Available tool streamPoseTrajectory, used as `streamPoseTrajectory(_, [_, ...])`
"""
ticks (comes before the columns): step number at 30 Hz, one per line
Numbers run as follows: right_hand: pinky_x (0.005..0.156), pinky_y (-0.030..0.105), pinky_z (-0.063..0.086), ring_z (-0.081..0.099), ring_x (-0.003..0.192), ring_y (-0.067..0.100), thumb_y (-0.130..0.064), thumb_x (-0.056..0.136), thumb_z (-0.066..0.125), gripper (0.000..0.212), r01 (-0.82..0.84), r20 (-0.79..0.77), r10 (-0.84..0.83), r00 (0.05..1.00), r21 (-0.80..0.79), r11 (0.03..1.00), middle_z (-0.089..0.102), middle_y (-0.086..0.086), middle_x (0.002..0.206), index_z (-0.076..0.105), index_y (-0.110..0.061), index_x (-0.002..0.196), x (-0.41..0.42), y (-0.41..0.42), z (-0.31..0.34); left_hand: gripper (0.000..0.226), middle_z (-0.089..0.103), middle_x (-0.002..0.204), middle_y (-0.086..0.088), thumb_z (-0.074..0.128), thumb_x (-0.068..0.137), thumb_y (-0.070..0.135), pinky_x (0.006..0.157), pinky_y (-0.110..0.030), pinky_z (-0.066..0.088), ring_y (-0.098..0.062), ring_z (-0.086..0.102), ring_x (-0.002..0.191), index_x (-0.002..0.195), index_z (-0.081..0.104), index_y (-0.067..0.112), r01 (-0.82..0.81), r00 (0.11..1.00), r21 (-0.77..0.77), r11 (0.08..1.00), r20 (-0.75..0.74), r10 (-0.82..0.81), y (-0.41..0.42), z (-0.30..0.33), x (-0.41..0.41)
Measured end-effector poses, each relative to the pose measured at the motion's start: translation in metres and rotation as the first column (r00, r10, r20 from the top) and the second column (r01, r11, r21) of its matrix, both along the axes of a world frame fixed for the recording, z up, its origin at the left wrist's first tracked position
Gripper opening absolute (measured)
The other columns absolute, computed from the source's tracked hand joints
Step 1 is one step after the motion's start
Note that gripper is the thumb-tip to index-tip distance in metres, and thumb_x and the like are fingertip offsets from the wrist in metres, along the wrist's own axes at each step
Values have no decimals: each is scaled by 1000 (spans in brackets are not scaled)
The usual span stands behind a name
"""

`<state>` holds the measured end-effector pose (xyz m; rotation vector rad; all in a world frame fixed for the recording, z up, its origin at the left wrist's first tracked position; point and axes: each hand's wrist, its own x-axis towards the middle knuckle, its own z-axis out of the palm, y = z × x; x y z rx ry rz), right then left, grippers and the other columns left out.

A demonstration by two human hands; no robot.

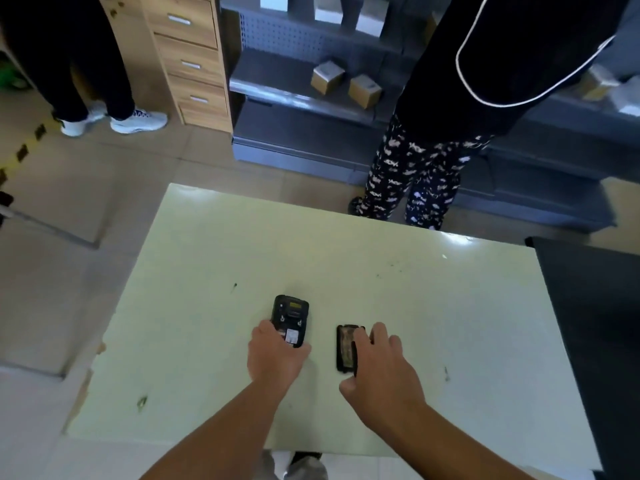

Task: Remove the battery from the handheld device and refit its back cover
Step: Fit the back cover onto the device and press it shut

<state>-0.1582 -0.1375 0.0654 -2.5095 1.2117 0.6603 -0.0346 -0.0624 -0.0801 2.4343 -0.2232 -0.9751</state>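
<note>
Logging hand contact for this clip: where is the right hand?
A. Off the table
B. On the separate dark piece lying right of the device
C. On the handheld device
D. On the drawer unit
B: the right hand has its fingers on the dark piece, while the left hand rests on the handheld device.

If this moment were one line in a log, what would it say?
left hand: on handheld device | right hand: on black part | both lying on table
</note>
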Motion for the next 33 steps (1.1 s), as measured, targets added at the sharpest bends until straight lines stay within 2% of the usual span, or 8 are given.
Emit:
streamPoseTrajectory(4, [69,30,51,40,113,24,-32,87,63,52,-24,41,25,999,-40,999,35,4,132,37,-21,130,2,-1,15,60,74,101,-6,96,61,30,75,-42,64,-22,74,87,105,57,18,-216,926,-290,932,-362,102,20,19,19])
streamPoseTrajectory(10, [72,31,50,40,116,24,-34,88,63,49,-55,134,72,988,-121,991,35,3,132,38,-21,129,7,-7,43,51,78,118,-10,80,87,14,91,-54,60,-34,75,105,131,54,15,-338,774,-576,744,-620,-129,17,93,13])
streamPoseTrajectory(13, [68,29,47,40,115,22,-36,88,62,47,-65,161,91,983,-155,986,36,1,131,38,-24,128,8,-10,54,38,76,120,-17,62,99,38,104,-61,50,-39,70,115,129,64,15,-576,599,-517,633,-794,-103,4,125,3])
streamPoseTrajectory(14, [68,29,47,41,114,22,-37,88,62,47,-71,171,99,980,-160,985,37,1,130,39,-25,127,8,-11,58,52,76,116,-16,51,99,54,107,-60,48,-37,72,113,124,70,13,-631,531,-465,622,-842,-91,0,134,1])
streamPoseTrajectory(17, [72,31,52,41,113,21,-34,83,63,48,-98,210,130,969,-155,983,38,0,126,41,-25,124,8,-18,75,88,77,113,-16,23,95,75,106,-52,46,-32,74,100,114,79,11,-668,479,-415,618,-875,-70,-8,140,-7])
streamPoseTrajectory(23, [74,35,53,43,109,21,-35,79,63,55,-151,292,177,940,-110,982,42,-2,121,41,-25,128,10,-4,96,71,79,110,-10,24,103,64,78,-36,56,-23,78,94,121,74,17,-701,464,-421,576,-882,-80,-17,147,-21])
streamPoseTrajectory(29, [80,32,53,47,113,18,-36,86,55,43,-199,349,245,904,-163,966,53,-5,128,46,-25,127,8,11,90,70,77,107,-14,34,101,63,91,-39,52,-27,76,95,108,81,12,-743,418,-403,535,-903,-100,-23,142,-32])
streamPoseTrajectory(33, [82,31,53,44,119,16,-42,95,47,37,-238,367,312,876,-231,943,52,-7,134,54,-24,127,0,4,86,71,77,110,-15,32,102,62,88,-39,54,-28,76,95,125,73,9,-753,392,-375,540,-916,-90,-25,143,-33])
